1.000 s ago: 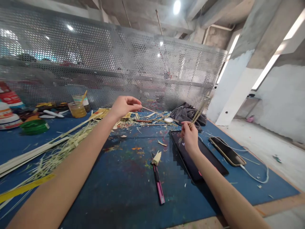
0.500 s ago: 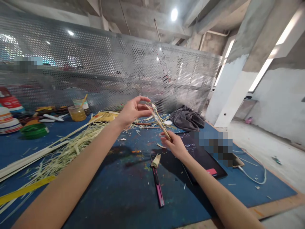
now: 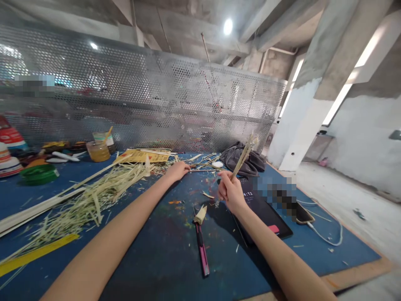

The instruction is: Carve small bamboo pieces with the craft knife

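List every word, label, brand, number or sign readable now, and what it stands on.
"4:12", on the tablet; the right hand may hide more digits.
Too blurred or small to read: labels on the red bottle, white bottle, rear jar and green ring; print on the yellow paper.

the left arm (image 3: 125, 228) slants from seven o'clock toward one, the left hand (image 3: 177, 171) low, back upward. the right arm (image 3: 275, 246) slants from five toward eleven, the right hand (image 3: 233, 194) with fingers (image 3: 223, 188) curled inward.
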{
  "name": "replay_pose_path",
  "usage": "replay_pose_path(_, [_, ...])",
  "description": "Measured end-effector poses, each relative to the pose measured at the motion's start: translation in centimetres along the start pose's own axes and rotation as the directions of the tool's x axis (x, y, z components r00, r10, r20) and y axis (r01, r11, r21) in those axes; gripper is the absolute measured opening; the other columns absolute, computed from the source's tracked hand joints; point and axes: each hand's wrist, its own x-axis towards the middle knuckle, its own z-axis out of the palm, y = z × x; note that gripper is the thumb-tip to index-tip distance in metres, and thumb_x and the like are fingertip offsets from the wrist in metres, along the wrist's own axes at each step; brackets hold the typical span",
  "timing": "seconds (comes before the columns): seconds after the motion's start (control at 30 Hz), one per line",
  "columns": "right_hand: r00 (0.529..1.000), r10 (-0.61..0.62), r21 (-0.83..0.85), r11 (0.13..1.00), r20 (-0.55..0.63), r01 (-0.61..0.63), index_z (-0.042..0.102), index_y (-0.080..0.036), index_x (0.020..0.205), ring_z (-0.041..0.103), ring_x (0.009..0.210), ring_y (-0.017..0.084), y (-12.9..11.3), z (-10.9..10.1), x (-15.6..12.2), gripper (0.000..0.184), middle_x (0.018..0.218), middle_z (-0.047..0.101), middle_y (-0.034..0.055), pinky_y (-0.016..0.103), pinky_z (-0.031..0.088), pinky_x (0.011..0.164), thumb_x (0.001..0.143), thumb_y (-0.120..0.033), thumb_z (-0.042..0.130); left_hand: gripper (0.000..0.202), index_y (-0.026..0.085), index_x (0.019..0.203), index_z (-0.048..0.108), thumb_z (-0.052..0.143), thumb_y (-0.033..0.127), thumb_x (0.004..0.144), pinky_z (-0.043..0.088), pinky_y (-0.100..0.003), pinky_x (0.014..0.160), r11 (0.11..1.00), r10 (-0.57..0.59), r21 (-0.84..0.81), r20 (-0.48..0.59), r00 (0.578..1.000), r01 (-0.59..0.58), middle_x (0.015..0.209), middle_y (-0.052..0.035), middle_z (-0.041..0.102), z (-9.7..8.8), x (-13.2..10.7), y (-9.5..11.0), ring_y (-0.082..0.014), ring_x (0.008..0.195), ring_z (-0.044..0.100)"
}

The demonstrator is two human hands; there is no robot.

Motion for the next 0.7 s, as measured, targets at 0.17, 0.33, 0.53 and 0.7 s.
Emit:
replay_pose_path(0.17, [0.991, 0.083, -0.032, 0.996, 0.101, -0.080, 0.031, -0.022, 0.043, 0.033, 0.031, 0.006, 1.1, 0.0, 0.1, 0.060, 0.030, 0.031, -0.0080, 0.020, 0.035, 0.037, 0.067, -0.064, 0.067, 0.031, 0.016, 0.116, 0.057, 0.057, 0.033, 0.091, 0.051, -0.044, 0.089, 0.994, -0.107, 0.017, -0.064, 0.992, 0.109, 0.119, -0.0092, 0.059, 1.0, -0.2, 0.1, -0.0219, 0.105, 0.059])
replay_pose_path(0.33, [0.981, 0.151, -0.013, 0.988, 0.120, -0.151, 0.032, -0.023, 0.046, 0.025, 0.029, 0.004, 1.7, -0.2, 0.5, 0.058, 0.032, 0.028, -0.0106, 0.021, 0.036, 0.034, 0.067, -0.065, 0.066, 0.030, 0.015, 0.114, 0.058, 0.057, 0.033, 0.091, 0.053, -0.042, 0.086, 0.965, -0.198, -0.203, -0.148, 0.969, 0.166, 0.115, -0.0087, 0.060, -0.5, 0.1, 0.4, -0.0206, 0.100, 0.060])
replay_pose_path(0.53, [0.973, 0.186, -0.006, 0.982, 0.135, -0.187, 0.041, -0.021, 0.050, 0.034, 0.028, 0.006, 2.3, 0.0, 0.5, 0.050, 0.037, 0.041, -0.0077, 0.024, 0.042, 0.034, 0.066, -0.061, 0.067, 0.034, 0.014, 0.117, 0.055, 0.052, 0.038, 0.093, 0.055, -0.035, 0.074, 0.747, -0.180, -0.662, -0.117, 0.977, 0.058, 0.105, -0.0074, 0.062, -1.0, 0.3, 2.7, -0.0164, 0.086, 0.063])
replay_pose_path(0.7, [0.995, 0.092, 0.035, 0.995, 0.036, -0.093, 0.053, -0.020, 0.070, 0.027, 0.029, 0.004, 1.5, -0.6, 1.0, 0.040, 0.041, 0.045, -0.0098, 0.018, 0.029, 0.030, 0.068, -0.058, 0.066, 0.031, 0.013, 0.112, 0.058, 0.052, 0.038, 0.093, 0.055, -0.034, 0.075, 0.521, 0.010, -0.853, -0.018, 1.000, -0.020, 0.106, -0.0077, 0.063, 1.5, -1.4, 5.9, -0.0165, 0.088, 0.063])
